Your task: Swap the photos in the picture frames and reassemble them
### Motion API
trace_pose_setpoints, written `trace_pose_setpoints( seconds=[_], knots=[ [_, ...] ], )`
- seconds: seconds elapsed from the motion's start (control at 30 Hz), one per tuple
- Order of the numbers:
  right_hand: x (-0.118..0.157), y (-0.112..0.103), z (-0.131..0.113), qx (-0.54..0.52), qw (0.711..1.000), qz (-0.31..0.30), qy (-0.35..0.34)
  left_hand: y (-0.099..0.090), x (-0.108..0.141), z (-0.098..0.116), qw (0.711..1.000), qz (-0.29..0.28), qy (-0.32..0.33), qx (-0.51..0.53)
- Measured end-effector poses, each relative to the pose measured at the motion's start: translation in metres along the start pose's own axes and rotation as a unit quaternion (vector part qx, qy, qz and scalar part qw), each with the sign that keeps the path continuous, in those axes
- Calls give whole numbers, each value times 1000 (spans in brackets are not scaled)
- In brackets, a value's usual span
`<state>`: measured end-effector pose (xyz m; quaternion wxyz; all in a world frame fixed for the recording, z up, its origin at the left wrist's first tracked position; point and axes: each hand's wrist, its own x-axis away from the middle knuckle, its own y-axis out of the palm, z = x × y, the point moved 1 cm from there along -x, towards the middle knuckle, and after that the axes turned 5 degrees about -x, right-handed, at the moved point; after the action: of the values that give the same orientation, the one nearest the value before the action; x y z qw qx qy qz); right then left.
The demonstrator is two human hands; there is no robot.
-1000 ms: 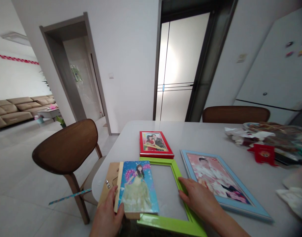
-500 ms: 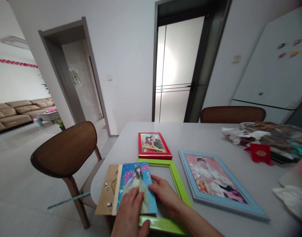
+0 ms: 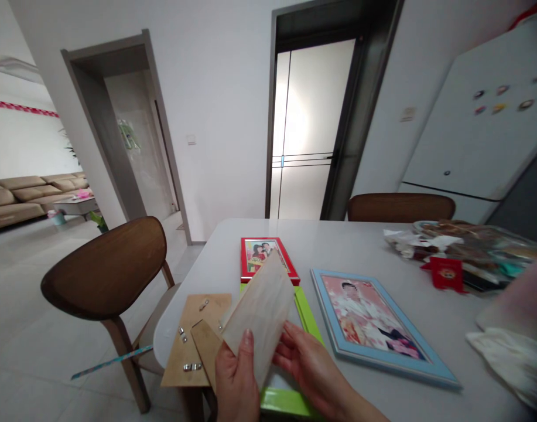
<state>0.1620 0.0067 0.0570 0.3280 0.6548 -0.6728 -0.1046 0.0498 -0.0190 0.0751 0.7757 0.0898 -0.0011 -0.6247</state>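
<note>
One pale sheet (image 3: pixel 262 305) tilts over the green frame (image 3: pixel 289 402): your left hand (image 3: pixel 236 378) clamps it; your right hand (image 3: pixel 308 360) half-curls at its edge, hold unclear.

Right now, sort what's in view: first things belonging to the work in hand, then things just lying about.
Likely in the work:
pale sheet, held by the left hand, right hand at its edge
green frame, partly hidden
backing board with metal clips

Seemingly just lying about:
red frame
blue frame
red item
white cloth-like item
nearer brown chair
</note>
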Motion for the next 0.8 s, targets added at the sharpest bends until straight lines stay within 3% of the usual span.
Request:
trace_pose_setpoints(
  seconds=[0.07,0.13,0.2,0.3,0.37,0.5,0.63,0.8],
  knots=[
    [-3,-9,0,-43,999,-4,-28,6,2,-7,995,-7,-66,68],
    [-5,-19,-9,-38,998,22,-54,3,0,-17,993,-8,-83,83],
    [-5,-28,-20,5,999,34,-37,-7,-7,-26,997,-10,-63,49],
    [-6,-39,-33,99,995,31,-3,-24,-15,-35,994,-55,-15,-93],
    [-9,-41,-35,148,989,25,-11,-30,-16,-37,970,-99,25,-222],
    [-21,-37,-31,192,980,33,-39,-30,-10,-40,891,-176,122,-400],
    [-35,-36,-30,272,959,36,-75,-28,-8,-43,832,-215,185,-477],
    [-47,-43,-30,384,918,30,-97,-28,-8,-45,795,-229,216,-519]
  ],
)
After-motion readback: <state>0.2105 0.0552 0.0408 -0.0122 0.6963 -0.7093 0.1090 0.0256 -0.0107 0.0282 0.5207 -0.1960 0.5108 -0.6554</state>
